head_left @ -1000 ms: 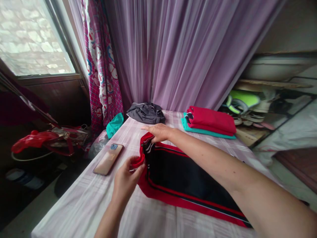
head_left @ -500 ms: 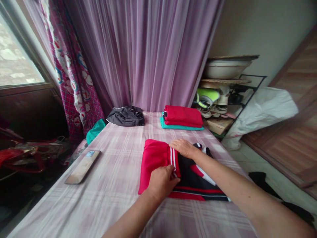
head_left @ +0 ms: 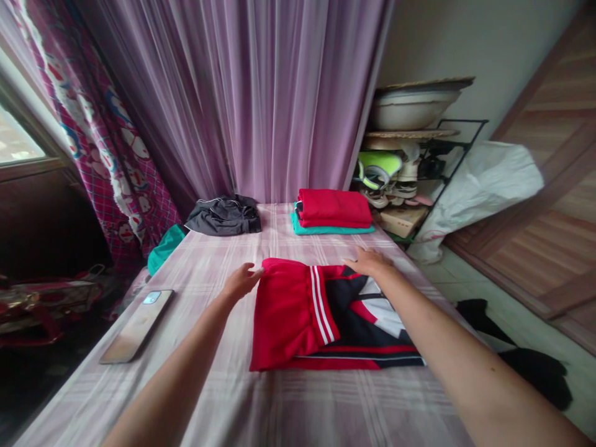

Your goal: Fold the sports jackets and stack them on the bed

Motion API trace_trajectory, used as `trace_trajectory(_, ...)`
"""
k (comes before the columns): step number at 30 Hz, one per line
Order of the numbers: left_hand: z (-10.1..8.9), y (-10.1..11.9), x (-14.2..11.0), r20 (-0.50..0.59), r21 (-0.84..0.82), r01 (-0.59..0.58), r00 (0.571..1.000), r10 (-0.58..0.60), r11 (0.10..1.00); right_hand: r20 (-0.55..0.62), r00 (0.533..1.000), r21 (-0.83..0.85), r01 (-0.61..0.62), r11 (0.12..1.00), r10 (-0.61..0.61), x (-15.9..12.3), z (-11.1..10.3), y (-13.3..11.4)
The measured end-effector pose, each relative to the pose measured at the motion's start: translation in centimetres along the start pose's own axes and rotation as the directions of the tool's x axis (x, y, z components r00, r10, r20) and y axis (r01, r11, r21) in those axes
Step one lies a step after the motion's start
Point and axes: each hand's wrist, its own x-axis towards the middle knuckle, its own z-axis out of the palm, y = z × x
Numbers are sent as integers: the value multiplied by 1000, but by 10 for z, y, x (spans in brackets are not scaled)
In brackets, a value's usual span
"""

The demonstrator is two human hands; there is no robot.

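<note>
A partly folded red, black and white jacket (head_left: 288,310) lies on the checked sheet in front of me, its band with two white stripes folded over the dark part. My left hand (head_left: 241,282) is at the jacket's far left corner, thumb and fingers a little apart, with no cloth visibly pinched. Over the jacket's far edge, toward the right, my right hand (head_left: 371,261) has its fingers spread; the forearm hides some of the black and white cloth. Behind it is a stack with folded red clothing (head_left: 335,209) on top of turquoise clothing (head_left: 326,230).
Dark grey clothing (head_left: 223,216) lies crumpled at the back left of the bed (head_left: 209,385). A phone (head_left: 137,326) rests near the left edge. To the right stand a shoe rack (head_left: 459,164) and a white sack (head_left: 488,186). Purple curtains (head_left: 279,93) hang behind.
Both hands have left the striped band: the left moved to the far left corner, the right moved rightward along the far edge. The band now lies flatter. The view has shifted slightly.
</note>
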Motion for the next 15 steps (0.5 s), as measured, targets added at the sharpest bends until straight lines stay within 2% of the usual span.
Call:
trace_trajectory(4,21,2,23,49,-45,-1,999,3,999,15,991,-1,135,991,-135,4,12,12)
trace_trajectory(6,28,5,27,56,-68,-12,998,15,998,-3,986,-20,169,985,-169,5,9,7)
trace_trajectory(8,28,5,26,64,-91,-33,997,39,995,-46,974,-30,220,975,-221,7,-3,-9)
trace_trajectory(11,16,-3,10,57,-109,-55,996,62,993,-161,930,-24,330,944,-330,17,-32,-53)
trace_trajectory(15,-12,-40,-38,-71,-119,-71,995,62,990,-302,817,5,517,856,-492,32,-71,-146)
